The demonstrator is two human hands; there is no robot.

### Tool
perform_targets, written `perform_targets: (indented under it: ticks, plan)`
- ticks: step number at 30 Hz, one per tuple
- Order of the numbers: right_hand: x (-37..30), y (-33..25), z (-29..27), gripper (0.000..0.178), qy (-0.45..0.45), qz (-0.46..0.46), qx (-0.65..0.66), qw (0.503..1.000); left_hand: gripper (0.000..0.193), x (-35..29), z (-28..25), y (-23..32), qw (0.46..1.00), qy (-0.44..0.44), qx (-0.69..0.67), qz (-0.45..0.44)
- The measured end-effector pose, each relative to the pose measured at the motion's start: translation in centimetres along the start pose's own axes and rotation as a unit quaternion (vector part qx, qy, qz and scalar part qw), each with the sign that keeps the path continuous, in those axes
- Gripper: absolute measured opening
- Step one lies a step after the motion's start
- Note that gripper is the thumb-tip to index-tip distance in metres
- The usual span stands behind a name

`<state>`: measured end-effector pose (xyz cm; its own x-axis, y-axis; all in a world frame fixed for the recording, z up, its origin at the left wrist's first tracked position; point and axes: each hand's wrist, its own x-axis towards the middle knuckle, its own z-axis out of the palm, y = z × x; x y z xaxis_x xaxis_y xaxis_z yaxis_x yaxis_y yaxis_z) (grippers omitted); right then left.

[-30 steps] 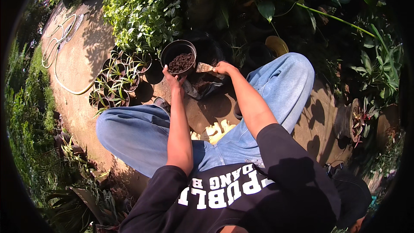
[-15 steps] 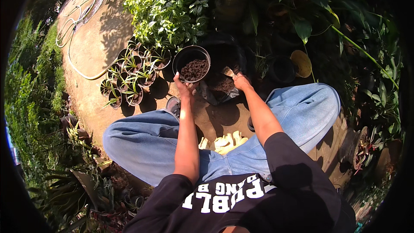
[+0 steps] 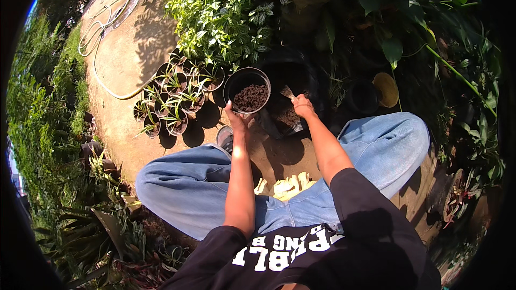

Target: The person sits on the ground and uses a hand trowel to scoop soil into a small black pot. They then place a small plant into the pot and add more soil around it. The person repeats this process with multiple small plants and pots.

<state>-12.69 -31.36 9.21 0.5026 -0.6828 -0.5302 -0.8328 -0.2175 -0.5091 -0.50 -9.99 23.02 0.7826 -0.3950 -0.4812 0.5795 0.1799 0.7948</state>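
Note:
My left hand [image 3: 238, 120] grips the near side of a round black plastic pot [image 3: 243, 79], thumb over its rim. Dark crumbly soil [image 3: 251, 98] fills part of the pot, which tilts toward me. To its right, my right hand [image 3: 303, 106] is closed round the handle of a small trowel [image 3: 287, 92]. The trowel's blade points away into a black tub or bag [image 3: 270, 127] of dark soil. Deep shadow hides much of that container and the blade's tip.
Several small potted plants [image 3: 177, 113] with striped leaves cluster at left. A leafy bush [image 3: 215, 16] stands beyond them, and a pale hose [image 3: 102, 83] lies on the ground. Yellowish gloves [image 3: 290, 187] rest between my legs. A yellow pot [image 3: 386, 89] lies at right.
The whole view has shifted slightly, moving the scene right and down. Against the soil container, my right hand and the trowel have moved a little left and away. My left hand still holds the pot.

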Motion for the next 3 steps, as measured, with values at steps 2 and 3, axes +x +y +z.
perform_targets:
  ticks: [2, 3]
  plan:
    - [1.3, -1.0, 1.2, 0.047, 0.005, 0.001, 0.005, 1.0, 0.076, 0.0, 0.1, 0.4, 1.0, 0.003, -0.009, -0.002]
    - [2.0, -1.7, 2.1, 0.049, 0.021, 0.006, -0.002, 1.0, 0.076, 0.2, 0.1, 0.7, 1.0, 0.004, -0.011, 0.003]
